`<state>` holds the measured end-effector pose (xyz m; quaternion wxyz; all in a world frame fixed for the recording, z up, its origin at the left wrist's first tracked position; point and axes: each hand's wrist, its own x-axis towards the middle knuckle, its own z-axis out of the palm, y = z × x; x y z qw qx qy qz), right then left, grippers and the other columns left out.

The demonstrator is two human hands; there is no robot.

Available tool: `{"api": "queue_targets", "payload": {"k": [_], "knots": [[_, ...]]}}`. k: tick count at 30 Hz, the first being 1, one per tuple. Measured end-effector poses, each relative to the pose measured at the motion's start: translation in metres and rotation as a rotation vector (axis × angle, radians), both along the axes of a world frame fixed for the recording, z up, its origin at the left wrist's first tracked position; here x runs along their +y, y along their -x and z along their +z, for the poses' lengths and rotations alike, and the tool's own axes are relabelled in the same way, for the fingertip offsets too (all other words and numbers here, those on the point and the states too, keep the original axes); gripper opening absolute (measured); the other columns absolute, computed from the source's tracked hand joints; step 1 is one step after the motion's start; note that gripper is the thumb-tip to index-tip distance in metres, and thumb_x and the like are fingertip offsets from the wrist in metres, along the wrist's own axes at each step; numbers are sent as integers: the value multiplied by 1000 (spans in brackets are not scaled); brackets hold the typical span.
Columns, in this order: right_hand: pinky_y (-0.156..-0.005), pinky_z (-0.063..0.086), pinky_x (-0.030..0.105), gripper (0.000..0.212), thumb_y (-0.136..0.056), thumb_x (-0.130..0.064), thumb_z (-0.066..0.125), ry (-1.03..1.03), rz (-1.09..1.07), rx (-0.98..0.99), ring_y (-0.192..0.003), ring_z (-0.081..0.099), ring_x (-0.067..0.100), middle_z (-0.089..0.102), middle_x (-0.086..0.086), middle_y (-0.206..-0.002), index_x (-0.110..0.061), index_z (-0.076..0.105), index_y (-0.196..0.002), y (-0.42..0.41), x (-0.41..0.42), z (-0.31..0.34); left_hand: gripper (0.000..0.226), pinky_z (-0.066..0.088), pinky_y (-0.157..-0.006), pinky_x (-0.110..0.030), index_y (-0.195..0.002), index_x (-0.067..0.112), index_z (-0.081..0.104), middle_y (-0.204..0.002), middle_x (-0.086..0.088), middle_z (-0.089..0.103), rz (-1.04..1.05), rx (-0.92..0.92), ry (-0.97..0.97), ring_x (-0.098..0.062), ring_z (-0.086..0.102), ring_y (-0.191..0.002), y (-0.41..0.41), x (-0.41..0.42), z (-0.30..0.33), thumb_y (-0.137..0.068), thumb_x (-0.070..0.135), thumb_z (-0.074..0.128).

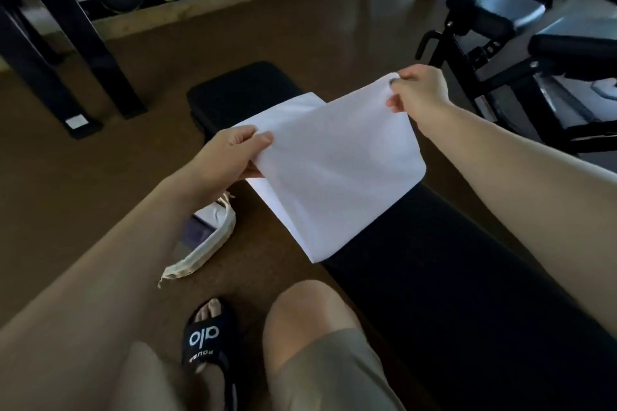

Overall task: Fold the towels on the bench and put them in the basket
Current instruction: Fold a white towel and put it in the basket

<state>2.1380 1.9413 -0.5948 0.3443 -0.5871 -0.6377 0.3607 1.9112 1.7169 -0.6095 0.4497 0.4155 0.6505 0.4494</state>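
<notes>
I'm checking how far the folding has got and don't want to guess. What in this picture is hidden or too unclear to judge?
- Basket, head view: the left forearm covers most of it, so its contents cannot be seen.
- Towel on the bench: the held towel, pinched by the left hand and right hand, overlaps it; count and fold unknown.
- Bench: its near end is cut off by the frame edge.

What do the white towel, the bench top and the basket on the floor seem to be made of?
White towel: soft cloth, matte; it drapes and creases between the hands.
Bench top: black padded upholstery, probably vinyl, going by its smooth, rounded edges.
Basket: pale fabric or canvas, likely; its rim sags and its edge looks frayed.
</notes>
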Motion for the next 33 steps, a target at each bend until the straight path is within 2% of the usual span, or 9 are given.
{"api": "queue_targets", "payload": {"k": [3, 6, 11, 15, 17, 23, 27, 30, 33], "knots": [[-83, 55, 30, 17, -100, -20, 60, -72, 73, -136, -88, 67, 18, 68, 3, -87, -18, 71, -113, 39, 30, -7, 22, 60, -82, -25, -99, 14, 67, -90, 6, 76, 82, 13, 10, -11, 75, -91, 37, 17, -16, -105, 32, 55], [-86, 53, 27, 24, -98, -22, 62, -84, 127, -186, -102, 65, 18, 70, 1, -109, -16, 73, -119, 81, 65, -26, 24, 59, -72, -24, -87, 13, 62, -84, 2, 73, 179, 52, 38, -12, 75, -82, 73, 36, -34, -102, 32, 61], [-73, 46, 25, 18, -96, -24, 62, -47, 251, -312, -94, 63, 20, 68, 0, -100, -18, 74, -108, 140, 104, -75, 28, 51, -51, -14, -80, 16, 56, -81, 1, 63, 361, 287, 117, -7, 67, -63, 110, 66, -72, -104, 31, 58], [-64, 43, 26, 17, -97, -24, 57, 1, 238, -345, -89, 64, 24, 69, 2, -99, -20, 72, -104, 160, 120, -116, 32, 57, -71, -45, -81, 9, 59, -78, -6, 62, 372, 411, 160, -19, 60, -71, 133, 78, -109, -99, 35, 61], [-61, 42, 27, 18, -97, -25, 53, 9, 244, -358, -84, 62, 23, 68, 3, -98, -19, 69, -101, 163, 124, -129, 31, 54, -71, -45, -84, 12, 61, -79, -6, 62, 381, 424, 183, -19, 58, -71, 136, 80, -123, -100, 39, 60], [-45, 45, 24, 23, -92, -26, 53, 81, 236, -339, -68, 58, 21, 67, 6, -94, -17, 73, -98, 160, 130, -128, 27, 43, -45, -8, -103, 12, 56, -94, 1, 59, 439, 253, 166, -9, 58, -78, 126, 79, -133, -105, 39, 52], [-44, 44, 23, 29, -92, -41, 53, 126, 237, -354, -62, 57, 24, 64, 4, -87, -18, 70, -96, 151, 120, -121, 31, 42, -46, -8, -119, 13, 51, -104, 1, 58, 540, 256, 149, -6, 56, -81, 119, 78, -130, -103, 39, 56], [-58, 50, 31, 40, -92, -53, 48, 129, 282, -460, -67, 62, 23, 65, 4, -90, -18, 65, -98, 133, 110, -118, 62, 54, -56, -21, -138, 8, 45, -123, -3, 61, 605, -83, 261, -14, 65, -96, 114, 75, -120, -96, 51, 63], [-56, 45, 30, 44, -93, -59, 43, 141, 274, -525, -72, 62, 24, 64, 5, -89, -19, 59, -86, 103, 97, -117, 60, 57, -60, -24, -127, 14, 66, -109, 1, 76, 386, -275, 383, -15, 72, -93, 93, 61, -113, -91, 63, 63]]}}
